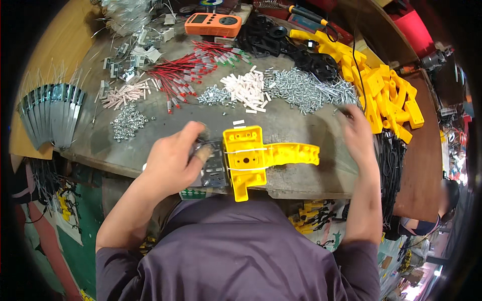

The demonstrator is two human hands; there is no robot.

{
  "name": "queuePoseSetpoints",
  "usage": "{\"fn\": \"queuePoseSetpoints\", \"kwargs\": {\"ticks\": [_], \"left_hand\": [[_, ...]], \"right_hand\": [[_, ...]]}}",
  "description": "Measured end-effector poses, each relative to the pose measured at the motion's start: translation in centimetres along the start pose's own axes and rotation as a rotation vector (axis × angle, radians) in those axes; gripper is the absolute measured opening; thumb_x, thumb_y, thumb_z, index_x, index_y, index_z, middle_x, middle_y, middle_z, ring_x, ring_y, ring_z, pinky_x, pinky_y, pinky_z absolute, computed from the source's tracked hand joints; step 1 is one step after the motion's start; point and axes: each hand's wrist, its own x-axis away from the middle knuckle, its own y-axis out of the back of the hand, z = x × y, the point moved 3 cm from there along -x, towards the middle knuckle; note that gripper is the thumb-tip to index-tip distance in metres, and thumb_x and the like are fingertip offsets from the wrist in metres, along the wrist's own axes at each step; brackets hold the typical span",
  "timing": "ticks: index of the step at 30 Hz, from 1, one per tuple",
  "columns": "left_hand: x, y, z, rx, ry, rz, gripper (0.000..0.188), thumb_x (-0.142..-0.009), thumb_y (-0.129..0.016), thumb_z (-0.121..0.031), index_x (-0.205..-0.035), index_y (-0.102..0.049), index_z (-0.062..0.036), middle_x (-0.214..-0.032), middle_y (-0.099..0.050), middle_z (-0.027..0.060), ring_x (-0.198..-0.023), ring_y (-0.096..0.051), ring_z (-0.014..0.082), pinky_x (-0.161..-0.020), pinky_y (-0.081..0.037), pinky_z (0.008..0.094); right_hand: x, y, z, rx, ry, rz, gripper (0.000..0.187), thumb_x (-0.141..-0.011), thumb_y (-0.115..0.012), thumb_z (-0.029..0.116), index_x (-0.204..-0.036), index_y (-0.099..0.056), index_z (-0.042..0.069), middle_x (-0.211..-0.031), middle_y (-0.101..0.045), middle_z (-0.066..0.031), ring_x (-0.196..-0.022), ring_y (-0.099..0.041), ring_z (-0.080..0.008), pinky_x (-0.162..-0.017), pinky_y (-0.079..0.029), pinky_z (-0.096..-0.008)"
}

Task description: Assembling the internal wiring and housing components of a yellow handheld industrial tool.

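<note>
In front of me is an open yellow plastic housing half (246, 156), its curved handle pointing right and two pale wires lying across it. A dark perforated metal plate (213, 168) adjoins its left side. My left hand (173, 155) is closed at this plate, thumb and index finger over its upper left part; the fingertips are slightly blurred. My right hand (357, 135) is at the right end of the pile of silver screws (306, 90). Its fingers are smeared by motion, so what they hold, if anything, does not show.
Behind the housing lie white ceramic tubes (248, 88), red-wired indicator lights (181, 72) and small nuts (129, 123). An orange meter (213, 24) stands at the back. Yellow housings (386, 95) and black cords (389, 170) are heaped right; metal plates (52, 115) fan out left.
</note>
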Motion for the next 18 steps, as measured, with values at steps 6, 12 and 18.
{"fn": "queuePoseSetpoints", "kwargs": {"ticks": [6,12,18], "left_hand": [[-0.9,-0.3,-0.4,-0.29,-0.266,-0.031,0.034,-0.071,-0.067,-0.008,-0.101,-0.052,-0.0036,-0.093,-0.054,0.0141,-0.085,-0.052,0.0366,-0.072,-0.042,0.0436],[-0.8,-1.1,0.4,-0.202,-0.184,0.067,0.039,-0.07,-0.069,-0.009,-0.104,-0.05,-0.0036,-0.096,-0.053,0.0145,-0.084,-0.051,0.0359,-0.073,-0.041,0.0431],[-0.7,-0.8,0.7,-0.165,-0.239,0.033,0.04,-0.069,-0.071,-0.012,-0.102,-0.05,-0.0038,-0.085,-0.051,0.011,-0.08,-0.054,0.0301,-0.07,-0.041,0.0398]], "right_hand": [[-12.3,-10.9,11.5,0.111,0.339,0.238,0.023,-0.089,-0.056,0.019,-0.105,-0.057,0.003,-0.094,-0.064,-0.021,-0.09,-0.06,-0.0393,-0.078,-0.047,-0.0423],[-15.2,-14.5,12.1,0.415,0.403,0.196,0.027,-0.079,-0.058,0.01,-0.101,-0.051,-0.003,-0.089,-0.062,-0.0292,-0.09,-0.06,-0.0436,-0.08,-0.049,-0.0485],[-8.6,-8.5,11.3,-0.019,0.176,0.402,0.022,-0.078,-0.063,0.009,-0.096,-0.061,-0.004,-0.079,-0.067,-0.0148,-0.075,-0.067,-0.021,-0.068,-0.052,-0.0321]]}}
